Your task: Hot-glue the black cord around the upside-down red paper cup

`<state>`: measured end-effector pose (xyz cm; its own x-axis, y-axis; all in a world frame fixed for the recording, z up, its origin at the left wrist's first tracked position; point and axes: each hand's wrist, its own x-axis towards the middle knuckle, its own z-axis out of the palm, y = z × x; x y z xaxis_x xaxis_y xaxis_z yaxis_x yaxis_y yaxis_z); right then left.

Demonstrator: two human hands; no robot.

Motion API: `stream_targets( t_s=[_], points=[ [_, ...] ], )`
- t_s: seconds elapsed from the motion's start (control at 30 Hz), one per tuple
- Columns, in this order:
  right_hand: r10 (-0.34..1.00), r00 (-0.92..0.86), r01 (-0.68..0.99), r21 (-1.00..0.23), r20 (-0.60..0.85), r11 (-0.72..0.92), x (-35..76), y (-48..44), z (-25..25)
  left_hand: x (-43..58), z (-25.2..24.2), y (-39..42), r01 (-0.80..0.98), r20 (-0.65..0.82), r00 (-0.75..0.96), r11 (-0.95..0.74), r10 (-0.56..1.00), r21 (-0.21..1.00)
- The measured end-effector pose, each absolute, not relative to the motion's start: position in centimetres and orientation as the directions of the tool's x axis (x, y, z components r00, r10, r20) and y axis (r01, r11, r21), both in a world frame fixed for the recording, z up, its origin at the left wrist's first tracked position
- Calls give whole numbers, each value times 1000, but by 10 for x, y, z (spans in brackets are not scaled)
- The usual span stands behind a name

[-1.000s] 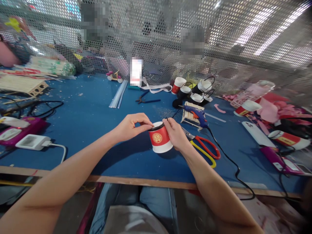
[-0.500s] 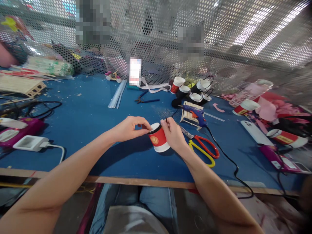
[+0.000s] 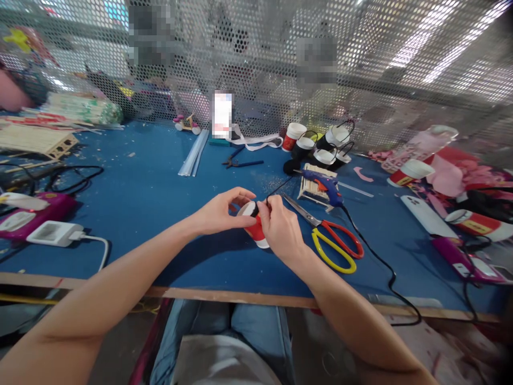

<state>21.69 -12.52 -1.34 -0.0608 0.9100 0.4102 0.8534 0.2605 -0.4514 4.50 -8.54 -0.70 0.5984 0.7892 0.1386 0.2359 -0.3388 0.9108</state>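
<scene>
A red-and-white paper cup [image 3: 255,231] is tilted between my hands just above the blue table, its white opening facing up and left. My left hand [image 3: 218,214] is closed around the cup's rim, thumb on the near side and fingers behind. With thumb and fingertips pinched, my right hand [image 3: 282,227] holds a black cord [image 3: 280,186] against the rim at the cup's right side. That cord runs back to a black ball of cord [image 3: 290,167]. Scissors [image 3: 335,239] with red and yellow handles lie beside my right hand.
A blue glue gun [image 3: 326,184] rests on a small wooden-stick frame [image 3: 308,187]. Behind it stand several cups [image 3: 304,145] with black handles. Pliers [image 3: 242,163] and clear glue sticks [image 3: 193,155] lie farther back. Power strips [image 3: 467,262] sit at both sides.
The cup has turned and tipped to the left in my hands. My left thumb has come across its front rim, and my right hand covers more of its side.
</scene>
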Motion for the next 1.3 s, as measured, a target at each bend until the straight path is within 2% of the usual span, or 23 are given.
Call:
stream_targets(
  t_s=[0.33, 0.47, 0.57, 0.73, 0.87, 1.0, 1.13, 1.23, 1.3],
  points=[
    [898, -67, 872, -411, 436, 264, 214, -126, -16, 56, -3, -97, 430, 125, 475, -353, 871, 831],
    [905, -67, 860, -436, 420, 265, 216, -126, -14, 56, -2, -97, 468, 112, 448, -340, 887, 816],
    [924, -43, 811, -527, 379, 254, 221, -122, -13, 54, -2, -96, 446, 93, 460, -320, 883, 836],
    [950, -44, 587, -761, 309, 275, 233, -112, -18, 49, -5, -91, 372, 81, 533, -319, 842, 871],
    [965, -10, 512, -827, 262, 230, 240, -106, -19, 45, -7, -89, 335, 110, 590, -366, 800, 868],
    [990, -22, 583, -802, 140, 126, 246, -101, -13, 41, -3, -88, 263, 173, 663, -443, 729, 857],
    [981, -157, 591, -807, -113, 2, 246, -101, -8, 35, 6, -89, 182, 204, 734, -477, 648, 860],
    [926, -261, 563, -822, -274, -85, 246, -103, -9, 30, 11, -88, 120, 190, 787, -447, 587, 886],
    [907, -277, 602, -793, -317, -93, 248, -103, -8, 27, 11, -85, 87, 180, 803, -410, 569, 908]
  ],
)
